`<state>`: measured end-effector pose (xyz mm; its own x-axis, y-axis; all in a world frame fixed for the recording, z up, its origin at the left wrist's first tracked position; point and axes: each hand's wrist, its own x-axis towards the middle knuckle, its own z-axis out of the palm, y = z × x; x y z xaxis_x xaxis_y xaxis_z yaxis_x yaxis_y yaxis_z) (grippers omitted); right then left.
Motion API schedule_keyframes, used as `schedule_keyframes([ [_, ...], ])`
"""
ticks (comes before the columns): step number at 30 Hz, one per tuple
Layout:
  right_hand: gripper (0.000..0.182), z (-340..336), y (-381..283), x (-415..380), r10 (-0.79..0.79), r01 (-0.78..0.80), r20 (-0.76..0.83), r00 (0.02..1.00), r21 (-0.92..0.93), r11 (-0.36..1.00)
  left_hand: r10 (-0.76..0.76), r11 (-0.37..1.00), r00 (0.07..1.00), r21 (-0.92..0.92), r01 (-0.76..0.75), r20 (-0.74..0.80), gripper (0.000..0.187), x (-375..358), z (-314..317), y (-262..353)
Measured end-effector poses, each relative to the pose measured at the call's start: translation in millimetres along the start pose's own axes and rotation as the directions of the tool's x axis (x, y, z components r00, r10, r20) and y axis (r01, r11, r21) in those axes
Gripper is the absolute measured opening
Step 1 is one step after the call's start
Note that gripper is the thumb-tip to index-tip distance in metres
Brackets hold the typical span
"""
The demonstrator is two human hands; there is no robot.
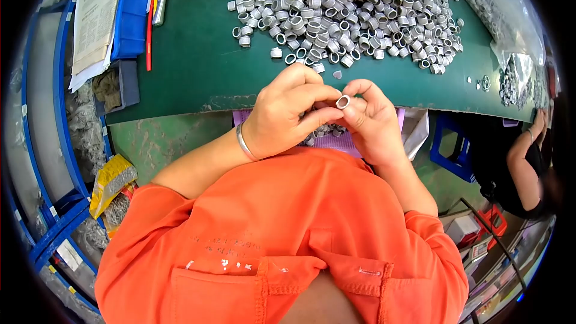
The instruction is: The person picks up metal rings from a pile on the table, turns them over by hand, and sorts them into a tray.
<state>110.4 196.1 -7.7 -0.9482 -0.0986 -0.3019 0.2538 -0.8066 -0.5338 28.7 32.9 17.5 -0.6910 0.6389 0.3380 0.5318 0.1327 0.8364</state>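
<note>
Near the frame's center, a small metal ring (342,102) sits between the left hand (379,123) and right hand (287,111), pinched by fingertips of both.

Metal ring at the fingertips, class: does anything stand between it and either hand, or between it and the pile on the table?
Nothing visible parts the metal ring from the left hand or right hand. Toward the pile, a small flat piece lies on the table, probably no obstacle.
</note>
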Motion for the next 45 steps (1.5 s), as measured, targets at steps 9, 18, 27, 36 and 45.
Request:
schedule_keyframes([
  [9, 0.018, 9, -1, 24, -0.484, 0.451, 0.458, 0.746, -0.881, -0.138, -0.055, 0.986, 0.942, 0.168, -0.001, 0.332, 0.035, -18, -32, -8],
  [18, 0.018, 12, 4, 42, -0.458, 0.421, 0.571, 0.681, -0.817, -0.394, -0.102, 0.914, 0.991, 0.386, 0.129, -0.090, 0.030, -2, -11, -28],
  [27, 0.036, 6, 5, 23, -0.350, 0.349, 0.083, 0.933, -0.439, 0.828, -0.136, 0.953, 0.990, 0.266, 0.142, -0.042, 0.019, -11, -17, -27],
  [36, 0.025, 0, -1, 16, -0.166, 0.167, 0.030, 0.986, -0.294, 0.941, -0.650, 0.160, 0.671, -0.799, 0.580, 0.357, 0.015, -16, -21, -18],
  [45, 0.014, 3, 1, 10, -0.157, 0.166, 0.052, 0.986, -0.258, 0.952, -0.558, 0.002, 0.717, -0.863, 0.505, 0.418, 0.018, -21, -21, -23],
])
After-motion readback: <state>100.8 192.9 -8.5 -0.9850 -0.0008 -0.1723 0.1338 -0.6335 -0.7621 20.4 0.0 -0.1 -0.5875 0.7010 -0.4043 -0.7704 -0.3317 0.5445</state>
